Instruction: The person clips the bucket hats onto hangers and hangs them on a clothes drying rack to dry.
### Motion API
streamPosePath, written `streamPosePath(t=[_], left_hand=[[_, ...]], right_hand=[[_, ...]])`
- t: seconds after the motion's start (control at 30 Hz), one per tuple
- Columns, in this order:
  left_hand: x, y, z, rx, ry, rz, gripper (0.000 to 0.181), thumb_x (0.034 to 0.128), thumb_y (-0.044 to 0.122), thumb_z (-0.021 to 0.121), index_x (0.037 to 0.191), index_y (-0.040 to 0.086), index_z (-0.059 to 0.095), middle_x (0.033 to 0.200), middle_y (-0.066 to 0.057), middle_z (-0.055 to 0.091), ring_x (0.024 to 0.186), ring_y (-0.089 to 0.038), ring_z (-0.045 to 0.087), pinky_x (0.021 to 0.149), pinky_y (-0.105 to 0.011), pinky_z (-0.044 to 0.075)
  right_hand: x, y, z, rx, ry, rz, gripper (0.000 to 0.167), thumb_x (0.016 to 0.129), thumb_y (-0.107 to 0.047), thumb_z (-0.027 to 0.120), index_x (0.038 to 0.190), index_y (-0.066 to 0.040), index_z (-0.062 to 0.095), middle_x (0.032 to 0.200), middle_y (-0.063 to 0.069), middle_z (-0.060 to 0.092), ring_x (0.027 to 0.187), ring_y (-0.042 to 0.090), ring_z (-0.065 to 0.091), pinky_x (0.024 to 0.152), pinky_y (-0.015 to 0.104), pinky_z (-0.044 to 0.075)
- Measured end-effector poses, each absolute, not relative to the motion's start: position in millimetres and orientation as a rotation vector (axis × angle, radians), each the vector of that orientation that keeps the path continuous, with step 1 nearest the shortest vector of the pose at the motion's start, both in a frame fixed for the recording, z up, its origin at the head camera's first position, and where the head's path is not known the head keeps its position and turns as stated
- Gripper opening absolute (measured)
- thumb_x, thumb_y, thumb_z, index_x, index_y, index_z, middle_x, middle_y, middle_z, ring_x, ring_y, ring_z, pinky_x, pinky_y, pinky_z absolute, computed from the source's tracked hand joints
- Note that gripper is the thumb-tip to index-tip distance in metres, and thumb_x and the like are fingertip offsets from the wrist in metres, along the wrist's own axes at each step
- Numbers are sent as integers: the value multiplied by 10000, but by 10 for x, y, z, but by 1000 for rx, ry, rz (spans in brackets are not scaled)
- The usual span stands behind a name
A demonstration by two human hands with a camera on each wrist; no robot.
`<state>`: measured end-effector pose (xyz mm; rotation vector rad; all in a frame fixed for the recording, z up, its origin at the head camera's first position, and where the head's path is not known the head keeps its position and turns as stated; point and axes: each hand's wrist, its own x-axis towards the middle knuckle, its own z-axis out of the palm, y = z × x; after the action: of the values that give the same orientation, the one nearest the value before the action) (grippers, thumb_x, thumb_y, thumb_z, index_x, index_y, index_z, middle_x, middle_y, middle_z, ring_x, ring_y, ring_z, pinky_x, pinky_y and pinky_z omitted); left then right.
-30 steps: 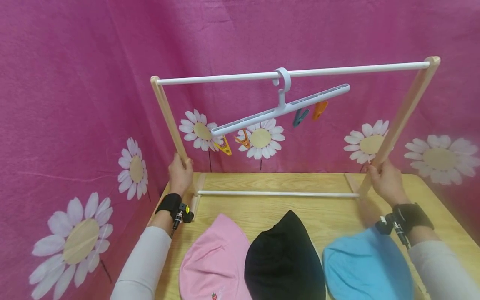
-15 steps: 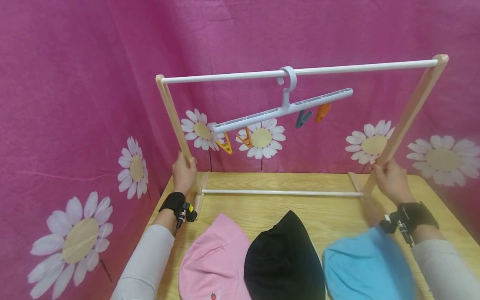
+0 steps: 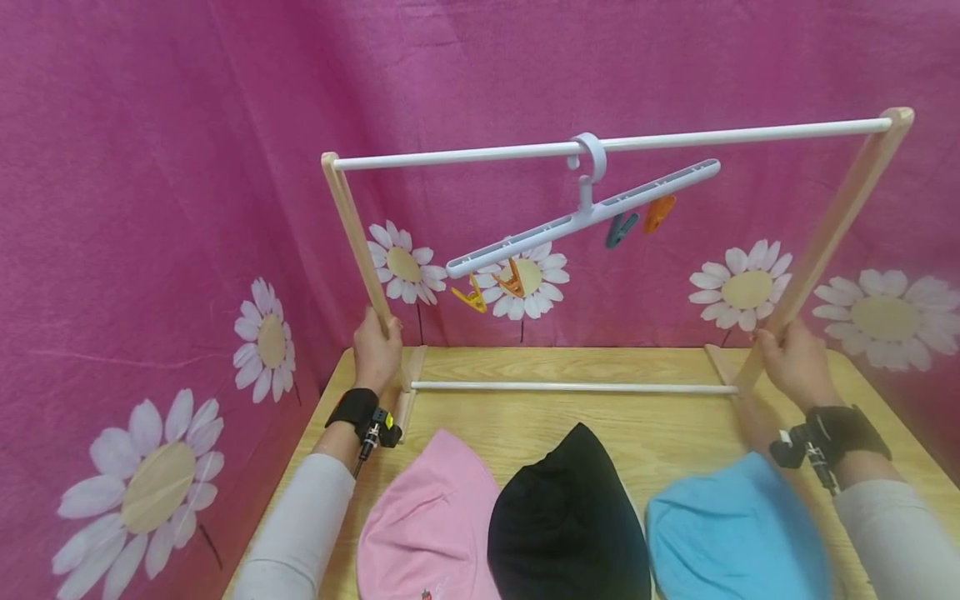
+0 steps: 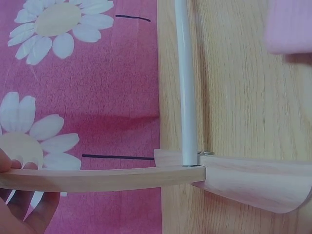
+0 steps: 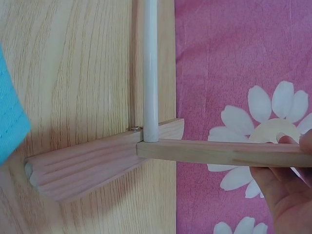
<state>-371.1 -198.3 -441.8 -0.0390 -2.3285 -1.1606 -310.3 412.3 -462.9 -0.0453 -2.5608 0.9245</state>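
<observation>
A wooden rack with white rods stands on the table; its left post point(image 3: 356, 237) is gripped low down by my left hand point(image 3: 377, 350). My right hand point(image 3: 798, 367) grips the right post point(image 3: 843, 217). In the left wrist view, fingers point(image 4: 41, 209) curl under the post point(image 4: 97, 179); the right wrist view has fingers point(image 5: 282, 190) round the other post point(image 5: 219, 153). From the top rod point(image 3: 465, 155) a pale hanger point(image 3: 581, 218) hangs tilted, its left end lower, carrying a yellow clip point(image 3: 471, 296), orange clips point(image 3: 660, 213) and a grey clip point(image 3: 621, 230).
Nearer the front of the table point(image 3: 570, 367) lie a pink hat point(image 3: 431, 517), a black hat point(image 3: 570, 517) and a blue hat point(image 3: 738, 533), side by side. Behind the rack hangs a pink curtain point(image 3: 480, 67) with daisies.
Both hands and the rack have shifted slightly to the right. The hanger moved with it, swinging a little on the rod. The hats have stayed in place.
</observation>
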Motion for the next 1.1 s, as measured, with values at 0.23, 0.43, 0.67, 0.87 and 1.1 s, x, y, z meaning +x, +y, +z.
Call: streamPosePath(t=[0.23, 0.43, 0.67, 0.87, 1.1], left_hand=[[-3707, -1966, -4400, -48, -2332, -1168, 235, 1060, 137, 557, 1248, -4, 557, 1088, -215, 716, 946, -383, 674, 809, -505, 523], [-3730, -1960, -4426, -62, -2323, -1165, 240, 1061, 131, 560, 1259, -3, 555, 1095, -216, 723, 966, -387, 687, 810, -508, 532], [-3706, -1935, -4415, -55, -2345, -1185, 239, 1065, 118, 563, 1273, -1, 549, 1104, -205, 716, 977, -363, 678, 812, -492, 533], [-3602, -1981, -4416, -96, -2376, -1139, 277, 1043, 144, 608, 1257, -15, 533, 1027, -226, 661, 899, -368, 636, 774, -488, 517], [-3372, -2063, -4375, -152, -2398, -1167, 595, 1016, 187, 673, 1499, -39, 409, 1325, -260, 632, 1191, -391, 643, 986, -532, 529]], right_hand=[[-3104, 4147, -4600, -57, -2563, 913, 339, 1083, -189, 488, 1216, 118, 546, 990, 359, 653, 656, 205, 563, 455, 315, 436], [-3085, 4157, -4584, -50, -2547, 955, 344, 1085, -198, 494, 1232, 110, 543, 1022, 362, 647, 708, 175, 578, 489, 291, 461], [-2992, 4175, -4601, -74, -2575, 998, 376, 1099, -231, 456, 1262, 106, 495, 1012, 293, 600, 648, 164, 525, 473, 320, 444], [-2922, 4103, -4624, -42, -2501, 1066, 417, 1103, -218, 466, 1385, 85, 415, 1190, 350, 580, 936, 390, 644, 707, 350, 580], [-2768, 3939, -4569, -15, -2355, 1233, 596, 1102, -210, 483, 1609, -29, 228, 1453, 351, 430, 1376, 461, 450, 1119, 713, 317]])
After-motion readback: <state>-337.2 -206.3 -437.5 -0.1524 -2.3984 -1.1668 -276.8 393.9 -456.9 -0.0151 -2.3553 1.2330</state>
